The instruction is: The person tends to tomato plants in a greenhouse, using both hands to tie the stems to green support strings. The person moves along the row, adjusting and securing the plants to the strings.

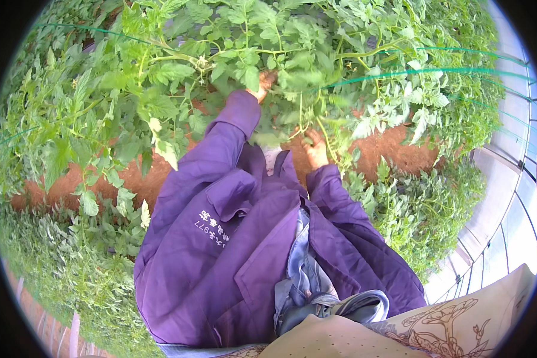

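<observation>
Both of my hands reach out of purple jacket sleeves into the tomato plants. My left hand is among the leaves at the upper middle, its fingers mostly hidden by foliage, so its grip does not show. Nearer to me and to the right, my right hand is beside a thin green tomato stem; its fingers are blurred, and whether they hold the stem cannot be told. Small pale-yellow blossoms grow on a branch to the left of my left hand.
Green twine runs across the plants at both sides. Reddish-brown soil shows between the rows. More plants grow at the lower left. At the right stands the greenhouse's pale wall with its frame bars.
</observation>
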The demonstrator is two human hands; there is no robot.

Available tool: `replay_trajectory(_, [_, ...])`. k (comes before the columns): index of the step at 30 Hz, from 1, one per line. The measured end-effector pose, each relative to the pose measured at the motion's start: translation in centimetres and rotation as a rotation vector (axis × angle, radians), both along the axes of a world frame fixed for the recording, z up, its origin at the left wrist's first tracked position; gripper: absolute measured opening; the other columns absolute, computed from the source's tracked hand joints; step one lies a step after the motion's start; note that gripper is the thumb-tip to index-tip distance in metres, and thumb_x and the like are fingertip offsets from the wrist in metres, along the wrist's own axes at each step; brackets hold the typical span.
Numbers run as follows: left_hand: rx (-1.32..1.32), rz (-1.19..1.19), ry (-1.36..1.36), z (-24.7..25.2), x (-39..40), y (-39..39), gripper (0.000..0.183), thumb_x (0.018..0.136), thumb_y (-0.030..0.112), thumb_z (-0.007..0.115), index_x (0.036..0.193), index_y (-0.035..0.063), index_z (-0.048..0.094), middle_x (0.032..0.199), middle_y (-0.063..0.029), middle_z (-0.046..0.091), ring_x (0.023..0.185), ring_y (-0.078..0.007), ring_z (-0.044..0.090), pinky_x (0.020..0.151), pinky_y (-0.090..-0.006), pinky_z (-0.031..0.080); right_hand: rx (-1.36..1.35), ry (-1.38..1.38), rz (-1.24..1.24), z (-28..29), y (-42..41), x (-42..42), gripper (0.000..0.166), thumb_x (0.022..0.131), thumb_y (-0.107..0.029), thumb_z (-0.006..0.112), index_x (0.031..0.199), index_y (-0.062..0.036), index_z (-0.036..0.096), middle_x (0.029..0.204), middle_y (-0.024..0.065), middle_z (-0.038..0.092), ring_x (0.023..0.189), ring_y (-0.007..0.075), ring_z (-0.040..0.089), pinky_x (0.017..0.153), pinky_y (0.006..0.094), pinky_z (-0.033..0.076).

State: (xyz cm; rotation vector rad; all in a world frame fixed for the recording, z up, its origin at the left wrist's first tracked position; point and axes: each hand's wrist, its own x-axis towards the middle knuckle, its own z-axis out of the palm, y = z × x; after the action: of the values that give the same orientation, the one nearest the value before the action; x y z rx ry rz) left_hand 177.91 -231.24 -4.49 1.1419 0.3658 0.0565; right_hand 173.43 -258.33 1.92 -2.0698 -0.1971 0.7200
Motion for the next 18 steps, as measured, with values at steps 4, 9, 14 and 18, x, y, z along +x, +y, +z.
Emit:
replay_trajectory(4, [0.086, -0.168, -0.062, 0.1, -2.2, 1.5, 0.028, 0.087, 0.017, 0.046, 0.107, 0.0014, 0.056, 0.109, -0.0118, 0.057, 0.096, -0.0200, 0.054, 0.086, -0.0321, 0.039, -0.256, -0.073, 0.425, 3.6, 2.0, -1.3, 0.044, 0.071, 0.000, 0.053, 0.114, -0.0042, 0.051, 0.117, 0.0150, 0.051, 0.115, 0.0287, 0.044, 0.097, 0.0351, 0.036])
replay_trajectory(9, [0.036, -0.398, 0.114, 6.6, -4.7, -1.5, 0.034, 0.088, 0.022, 0.049, 0.119, 0.0064, 0.051, 0.122, -0.0084, 0.051, 0.112, -0.0184, 0.045, 0.097, -0.0309, 0.032, -0.516, -0.470, 0.804, 2.1, 3.9, -1.4, 0.047, 0.068, -0.004, 0.051, 0.115, -0.0069, 0.051, 0.119, 0.0171, 0.047, 0.116, 0.0351, 0.039, 0.101, 0.0404, 0.029])
replay_trajectory(14, [-0.154, -0.192, 0.060, 7.1, -2.4, -3.9, 0.046, 0.086, 0.014, 0.047, 0.130, 0.0046, 0.037, 0.127, -0.0065, 0.045, 0.116, -0.0201, 0.041, 0.098, -0.0313, 0.028, -0.418, -0.618, 0.899, 7.7, 8.3, -2.5, 0.038, 0.073, -0.011, 0.056, 0.110, -0.0035, 0.055, 0.119, 0.0160, 0.049, 0.111, 0.0337, 0.044, 0.099, 0.0410, 0.032])
replay_trajectory(18, [0.358, -0.584, 0.101, 9.8, -1.1, -2.5, 0.046, 0.083, 0.008, 0.045, 0.128, 0.0020, 0.038, 0.127, -0.0103, 0.044, 0.116, -0.0228, 0.041, 0.096, -0.0321, 0.033, 0.078, -0.352, 0.459, 18.5, 10.7, 0.8, 0.036, 0.075, -0.006, 0.055, 0.110, -0.0048, 0.055, 0.107, 0.0121, 0.058, 0.100, 0.0251, 0.055, 0.087, 0.0340, 0.042])
